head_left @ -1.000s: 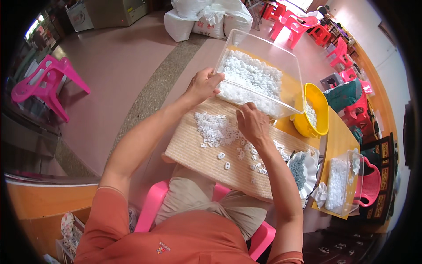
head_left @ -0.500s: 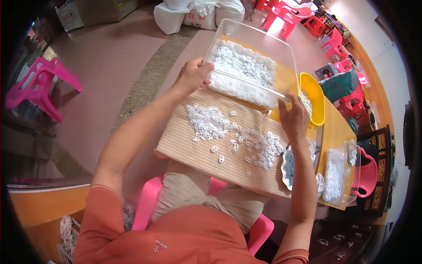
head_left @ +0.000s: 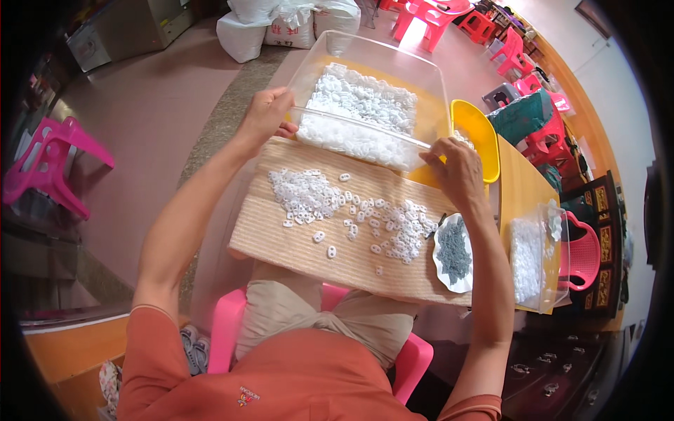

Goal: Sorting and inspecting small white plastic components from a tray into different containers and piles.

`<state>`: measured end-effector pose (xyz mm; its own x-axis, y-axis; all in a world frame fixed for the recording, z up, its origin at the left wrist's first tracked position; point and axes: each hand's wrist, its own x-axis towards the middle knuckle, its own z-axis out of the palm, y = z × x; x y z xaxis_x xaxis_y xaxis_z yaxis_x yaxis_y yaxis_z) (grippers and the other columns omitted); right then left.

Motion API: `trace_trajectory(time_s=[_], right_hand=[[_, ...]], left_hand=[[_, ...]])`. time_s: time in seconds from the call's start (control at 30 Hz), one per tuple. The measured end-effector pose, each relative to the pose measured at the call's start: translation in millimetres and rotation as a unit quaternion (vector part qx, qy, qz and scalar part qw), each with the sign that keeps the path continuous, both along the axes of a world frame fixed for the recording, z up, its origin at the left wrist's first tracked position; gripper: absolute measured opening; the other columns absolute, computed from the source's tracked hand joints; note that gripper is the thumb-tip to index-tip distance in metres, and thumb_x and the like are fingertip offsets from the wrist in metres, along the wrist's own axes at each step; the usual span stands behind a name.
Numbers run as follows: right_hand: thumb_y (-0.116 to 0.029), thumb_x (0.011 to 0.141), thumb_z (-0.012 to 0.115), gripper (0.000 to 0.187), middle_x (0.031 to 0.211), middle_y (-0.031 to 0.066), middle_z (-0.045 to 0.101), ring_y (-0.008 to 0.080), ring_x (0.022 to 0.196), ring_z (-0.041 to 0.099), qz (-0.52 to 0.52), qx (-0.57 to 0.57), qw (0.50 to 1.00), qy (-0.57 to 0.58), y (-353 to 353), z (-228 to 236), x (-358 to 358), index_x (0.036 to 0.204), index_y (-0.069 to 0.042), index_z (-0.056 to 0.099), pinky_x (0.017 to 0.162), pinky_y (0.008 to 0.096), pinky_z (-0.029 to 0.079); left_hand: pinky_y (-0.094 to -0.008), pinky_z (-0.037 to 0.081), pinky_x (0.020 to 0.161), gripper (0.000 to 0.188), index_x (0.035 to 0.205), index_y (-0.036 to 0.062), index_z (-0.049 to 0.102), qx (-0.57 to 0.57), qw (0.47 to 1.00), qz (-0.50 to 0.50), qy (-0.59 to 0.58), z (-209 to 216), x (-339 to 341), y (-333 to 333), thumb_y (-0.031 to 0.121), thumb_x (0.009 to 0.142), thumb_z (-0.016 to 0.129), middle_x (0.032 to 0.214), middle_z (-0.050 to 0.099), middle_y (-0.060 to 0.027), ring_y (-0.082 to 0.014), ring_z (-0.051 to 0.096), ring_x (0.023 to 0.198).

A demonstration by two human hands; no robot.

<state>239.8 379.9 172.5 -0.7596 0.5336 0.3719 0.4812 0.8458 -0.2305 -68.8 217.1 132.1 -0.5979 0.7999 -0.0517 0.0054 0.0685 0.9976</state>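
A clear plastic box point(head_left: 379, 43) holds a thick layer of small white pieces point(head_left: 361, 98). My left hand point(head_left: 269, 114) is closed on the near left corner of its rim, thumb on top. At the near right corner, my right hand point(head_left: 455, 165) pinches the same rim between thumb and fingers. Nearer to me lies a ribbed beige cloth point(head_left: 302, 263) with two loose piles of flat white two-holed pieces point(head_left: 303, 196) and a few strays between them. Beside my right forearm sits a scalloped white dish point(head_left: 444, 270) of dark grey bits, partly hidden by the arm.
A yellow basin point(head_left: 493, 158) with white pieces stands right of the box. Further right, another clear box point(head_left: 546, 291) of white pieces rests on the wooden table point(head_left: 516, 193). White sacks point(head_left: 242, 35) lie on the floor ahead; a pink stool point(head_left: 60, 158) stands at left.
The view has shifted, so most things appear further left. Both hands stay on the box rim. More of the scalloped dish now shows beside my right forearm.
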Motion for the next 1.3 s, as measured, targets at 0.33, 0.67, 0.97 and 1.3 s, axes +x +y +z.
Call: trace_trajectory(time_s=[0.33, 0.67, 0.97, 1.3], right_hand=[[-0.015, 0.086, 0.069, 0.015, 0.100, 0.0117, 0.068, 0.0273, 0.086, 0.067, 0.005, -0.043, 0.998, 0.040, -6, -17, 7, 0.094, -0.003, 0.069, 0.076, 0.0368, 0.053], [-0.023, 0.093, 0.064, 0.028, 0.083, 0.0112, 0.070, 0.0197, 0.078, 0.067, -0.234, -0.136, 0.919, 0.287, 55, -48, 141, 0.106, 0.002, 0.067, 0.070, 0.0273, 0.051], [-0.023, 0.088, 0.066, 0.035, 0.098, 0.0129, 0.070, 0.0270, 0.091, 0.067, -0.292, -0.184, 0.937, 0.057, 97, -120, 191, 0.115, -0.001, 0.066, 0.081, 0.0365, 0.052], [-0.007, 0.088, 0.070, 0.009, 0.074, 0.0005, 0.064, 0.0073, 0.064, 0.057, -0.204, -0.303, 0.921, 0.137, 130, -150, 223, 0.093, -0.001, 0.067, 0.056, 0.0212, 0.047]], left_hand=[[-0.0243, 0.053, 0.059, 0.033, 0.112, 0.0035, 0.059, -0.022, 1.000, -0.014, -0.001, -2, 1, -5, 0.029, 0.092, 0.052, 0.097, 0.058, -0.0042, -0.0124, 0.065, 0.067], [-0.0240, 0.050, 0.074, 0.058, 0.129, 0.0057, 0.057, 0.016, 0.999, 0.036, -0.021, -59, -28, -31, 0.052, 0.093, 0.057, 0.109, 0.064, -0.0075, -0.0108, 0.063, 0.087], [-0.0267, 0.049, 0.074, 0.037, 0.114, 0.0006, 0.065, -0.096, 0.984, -0.021, 0.150, -143, -61, -36, 0.029, 0.092, 0.066, 0.094, 0.069, -0.0053, -0.0103, 0.061, 0.084], [-0.0221, 0.042, 0.063, 0.016, 0.086, 0.0037, 0.059, -0.086, 0.974, 0.008, 0.211, -126, -47, -23, 0.017, 0.093, 0.064, 0.075, 0.058, 0.0036, -0.0037, 0.050, 0.069]])
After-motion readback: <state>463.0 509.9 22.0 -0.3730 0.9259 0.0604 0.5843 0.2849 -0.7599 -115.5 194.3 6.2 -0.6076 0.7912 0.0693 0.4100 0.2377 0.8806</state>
